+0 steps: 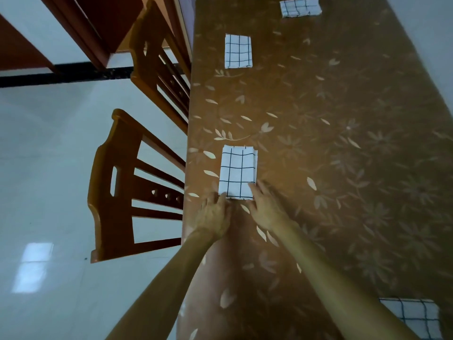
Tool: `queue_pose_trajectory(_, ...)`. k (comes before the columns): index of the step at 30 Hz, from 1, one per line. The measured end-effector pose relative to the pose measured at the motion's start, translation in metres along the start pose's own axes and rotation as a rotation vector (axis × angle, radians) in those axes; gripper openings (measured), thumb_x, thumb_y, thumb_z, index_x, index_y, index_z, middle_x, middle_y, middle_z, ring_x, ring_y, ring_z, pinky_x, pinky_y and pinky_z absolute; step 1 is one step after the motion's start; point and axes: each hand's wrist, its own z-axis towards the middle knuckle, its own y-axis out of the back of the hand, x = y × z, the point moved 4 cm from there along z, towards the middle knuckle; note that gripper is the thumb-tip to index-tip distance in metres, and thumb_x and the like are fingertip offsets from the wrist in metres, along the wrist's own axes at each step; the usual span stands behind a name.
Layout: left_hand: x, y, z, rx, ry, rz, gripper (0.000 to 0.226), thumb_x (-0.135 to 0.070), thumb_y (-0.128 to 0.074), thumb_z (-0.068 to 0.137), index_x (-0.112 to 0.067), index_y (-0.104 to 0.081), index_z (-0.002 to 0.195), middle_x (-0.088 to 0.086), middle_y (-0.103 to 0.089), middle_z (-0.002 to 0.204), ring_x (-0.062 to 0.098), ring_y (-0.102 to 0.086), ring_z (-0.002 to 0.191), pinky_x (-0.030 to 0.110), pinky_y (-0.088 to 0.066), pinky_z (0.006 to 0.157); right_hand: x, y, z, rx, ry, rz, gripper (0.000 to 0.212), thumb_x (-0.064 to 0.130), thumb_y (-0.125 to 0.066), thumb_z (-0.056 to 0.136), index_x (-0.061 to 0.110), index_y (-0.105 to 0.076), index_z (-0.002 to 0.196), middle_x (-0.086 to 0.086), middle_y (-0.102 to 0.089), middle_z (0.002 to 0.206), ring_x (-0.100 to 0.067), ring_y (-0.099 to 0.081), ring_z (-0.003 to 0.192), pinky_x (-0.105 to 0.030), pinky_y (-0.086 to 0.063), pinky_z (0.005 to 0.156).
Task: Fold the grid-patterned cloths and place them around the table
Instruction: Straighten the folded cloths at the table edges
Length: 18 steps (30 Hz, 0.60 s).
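A folded white cloth with a dark grid (237,171) lies flat near the left edge of the table (331,148). My left hand (215,217) touches its near left corner with curled fingers. My right hand (266,206) rests flat on its near right corner, fingers spread. A second folded grid cloth (238,51) lies farther along the same edge. A third (300,7) sits at the far end. Another grid cloth (414,317) lies at the near right, partly cut off by the frame.
The table carries a brown cover with a pale leaf pattern. Two wooden chairs (127,187) (159,65) stand pushed in along the table's left side. Pale glossy floor tiles (49,168) spread to the left.
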Motion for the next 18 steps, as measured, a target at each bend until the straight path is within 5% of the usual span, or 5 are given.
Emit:
queue_pose_trajectory(14, 0.006, 0.004, 0.014, -0.142, 0.103, -0.159, 0.027, -0.019, -0.052, 0.094, -0.006, -0.066, 0.113, 0.018, -0.058, 0.124, 0.036, -0.061, 0.106, 0.045, -0.051, 0.094, 0.015, -0.026, 0.012, 0.028, 0.052, -0.084, 0.050, 0.025, -0.052, 0.095, 0.009, -0.043, 0.141, -0.010, -0.028, 0.155, -0.032, -0.034, 0.138, -0.040, -0.040, 0.108)
queue_pose_trajectory(18, 0.026, 0.009, -0.003, -0.172, 0.110, -0.104, 0.029, -0.019, -0.051, 0.093, -0.007, -0.066, 0.116, 0.016, -0.061, 0.124, 0.034, -0.055, 0.115, 0.044, -0.048, 0.102, 0.033, -0.034, 0.006, 0.048, 0.065, -0.144, 0.052, 0.028, -0.048, 0.097, 0.012, -0.037, 0.145, -0.007, -0.025, 0.158, -0.032, -0.036, 0.137, -0.040, -0.038, 0.109)
